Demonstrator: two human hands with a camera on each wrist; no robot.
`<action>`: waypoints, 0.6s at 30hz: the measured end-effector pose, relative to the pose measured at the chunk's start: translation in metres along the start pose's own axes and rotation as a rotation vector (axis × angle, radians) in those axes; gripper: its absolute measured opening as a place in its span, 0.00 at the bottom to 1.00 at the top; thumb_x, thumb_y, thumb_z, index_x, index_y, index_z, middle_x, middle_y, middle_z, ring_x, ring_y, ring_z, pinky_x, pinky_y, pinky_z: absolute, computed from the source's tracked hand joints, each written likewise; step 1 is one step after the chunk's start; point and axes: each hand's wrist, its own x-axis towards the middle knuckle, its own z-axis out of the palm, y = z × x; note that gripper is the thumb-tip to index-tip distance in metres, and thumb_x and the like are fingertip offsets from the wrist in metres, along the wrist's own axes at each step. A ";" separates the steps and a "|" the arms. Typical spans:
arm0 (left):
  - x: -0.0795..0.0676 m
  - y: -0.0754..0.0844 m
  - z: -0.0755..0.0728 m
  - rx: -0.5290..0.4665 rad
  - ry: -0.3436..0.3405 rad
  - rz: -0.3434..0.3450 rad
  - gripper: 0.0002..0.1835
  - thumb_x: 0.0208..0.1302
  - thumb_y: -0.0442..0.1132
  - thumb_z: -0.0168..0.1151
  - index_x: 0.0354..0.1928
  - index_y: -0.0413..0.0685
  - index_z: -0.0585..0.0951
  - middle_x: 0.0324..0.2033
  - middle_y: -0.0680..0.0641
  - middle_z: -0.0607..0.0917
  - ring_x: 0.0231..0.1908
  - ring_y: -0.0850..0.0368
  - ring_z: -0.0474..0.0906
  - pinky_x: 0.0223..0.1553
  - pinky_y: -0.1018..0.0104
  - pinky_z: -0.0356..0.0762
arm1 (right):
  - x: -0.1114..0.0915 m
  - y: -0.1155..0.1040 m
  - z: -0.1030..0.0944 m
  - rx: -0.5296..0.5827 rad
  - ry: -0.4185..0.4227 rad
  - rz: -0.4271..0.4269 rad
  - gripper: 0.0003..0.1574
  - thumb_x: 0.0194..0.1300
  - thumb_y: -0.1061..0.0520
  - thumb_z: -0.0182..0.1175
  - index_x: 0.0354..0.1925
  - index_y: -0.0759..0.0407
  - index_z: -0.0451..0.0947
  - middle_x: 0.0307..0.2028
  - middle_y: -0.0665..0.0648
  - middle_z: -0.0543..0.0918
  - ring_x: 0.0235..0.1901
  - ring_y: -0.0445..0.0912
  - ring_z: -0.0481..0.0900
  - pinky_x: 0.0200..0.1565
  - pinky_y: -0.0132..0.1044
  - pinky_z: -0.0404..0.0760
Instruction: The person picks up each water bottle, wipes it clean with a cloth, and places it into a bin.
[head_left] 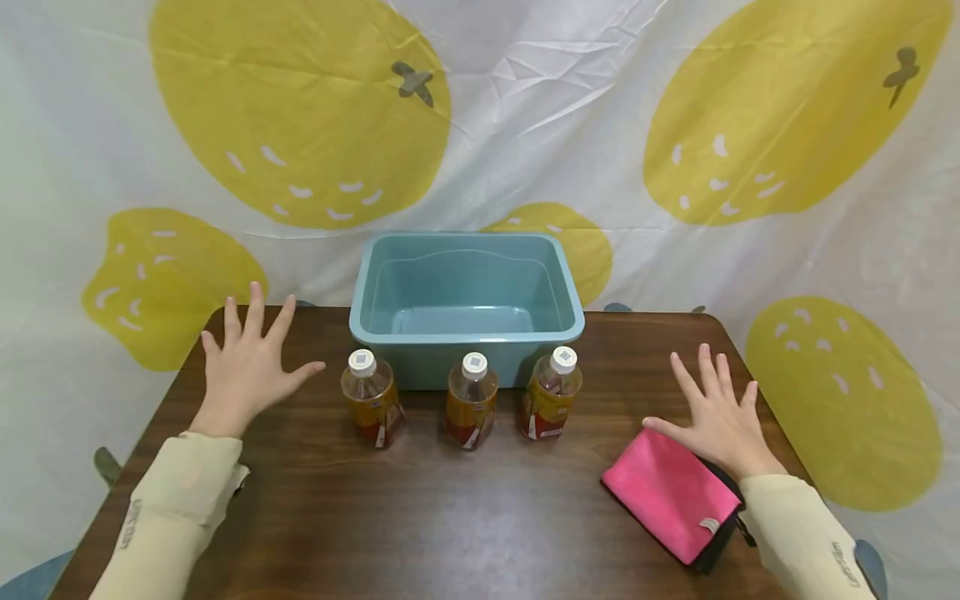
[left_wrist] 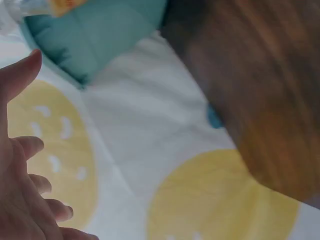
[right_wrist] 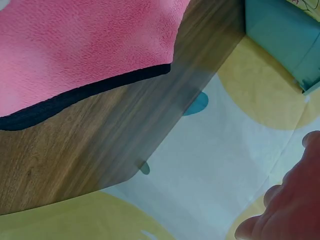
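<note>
My left hand point(head_left: 247, 367) is spread above the left part of the table, holding nothing. To its right stands a row of three upright bottles: the left bottle point(head_left: 372, 408), the middle bottle point(head_left: 471, 408) and the right bottle point(head_left: 551, 404), each white-capped with an orange and red label. Over the right side my right hand point(head_left: 720, 425) is spread too, holding nothing. Below it lies a folded pink cloth point(head_left: 667, 496) with a dark underside; the right wrist view shows the fuzzy pink cloth point(right_wrist: 100, 45) apart from the fingers point(right_wrist: 275, 195).
A blue-green plastic tub point(head_left: 468, 339) stands behind the bottles at the table's back edge, nothing visible inside. The dark wooden table point(head_left: 465, 517) meets a white curtain point(head_left: 540, 125) with yellow fruit prints behind it.
</note>
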 end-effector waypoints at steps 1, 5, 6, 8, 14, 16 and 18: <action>0.002 0.004 -0.003 -0.003 0.008 0.006 0.49 0.51 0.65 0.57 0.70 0.54 0.49 0.69 0.39 0.33 0.65 0.30 0.30 0.50 0.24 0.41 | -0.002 0.000 0.000 0.003 -0.004 0.000 0.63 0.50 0.25 0.53 0.71 0.46 0.33 0.69 0.61 0.26 0.67 0.60 0.23 0.50 0.75 0.30; 0.008 0.023 -0.013 -0.001 0.039 0.043 0.46 0.52 0.63 0.58 0.68 0.50 0.55 0.69 0.36 0.39 0.64 0.29 0.41 0.51 0.28 0.50 | -0.009 0.000 0.000 0.004 -0.033 0.001 0.64 0.49 0.24 0.53 0.71 0.46 0.33 0.69 0.61 0.26 0.67 0.61 0.24 0.50 0.75 0.30; 0.010 0.029 -0.015 0.001 0.049 0.054 0.45 0.52 0.63 0.58 0.68 0.49 0.57 0.69 0.36 0.40 0.64 0.29 0.44 0.50 0.29 0.54 | -0.011 0.000 0.000 0.004 -0.039 -0.001 0.64 0.49 0.24 0.53 0.71 0.46 0.33 0.69 0.61 0.26 0.67 0.61 0.25 0.50 0.75 0.30; 0.013 0.039 -0.019 0.003 0.077 0.074 0.44 0.52 0.62 0.60 0.67 0.47 0.59 0.68 0.35 0.44 0.63 0.30 0.48 0.45 0.33 0.64 | -0.014 -0.001 0.000 0.001 -0.051 -0.004 0.64 0.49 0.24 0.53 0.71 0.46 0.33 0.69 0.62 0.27 0.67 0.62 0.26 0.50 0.75 0.31; 0.018 0.070 -0.028 -0.056 0.137 0.125 0.42 0.51 0.60 0.61 0.65 0.45 0.63 0.66 0.33 0.55 0.61 0.32 0.56 0.27 0.43 0.74 | -0.021 -0.002 0.002 -0.008 -0.068 -0.008 0.64 0.49 0.24 0.53 0.71 0.46 0.33 0.69 0.63 0.28 0.67 0.64 0.30 0.50 0.75 0.31; 0.021 0.079 -0.030 -0.084 0.143 0.151 0.42 0.52 0.61 0.60 0.65 0.45 0.63 0.64 0.33 0.58 0.59 0.33 0.59 0.28 0.42 0.74 | -0.024 -0.003 0.002 -0.005 -0.073 -0.008 0.65 0.48 0.24 0.53 0.71 0.46 0.33 0.69 0.64 0.29 0.66 0.65 0.32 0.50 0.75 0.32; 0.024 0.089 -0.031 -0.104 0.161 0.184 0.42 0.52 0.61 0.60 0.64 0.44 0.64 0.63 0.34 0.62 0.56 0.33 0.63 0.30 0.43 0.75 | -0.026 -0.004 0.002 0.001 -0.080 -0.008 0.65 0.48 0.24 0.53 0.71 0.47 0.33 0.69 0.64 0.30 0.66 0.65 0.32 0.50 0.75 0.31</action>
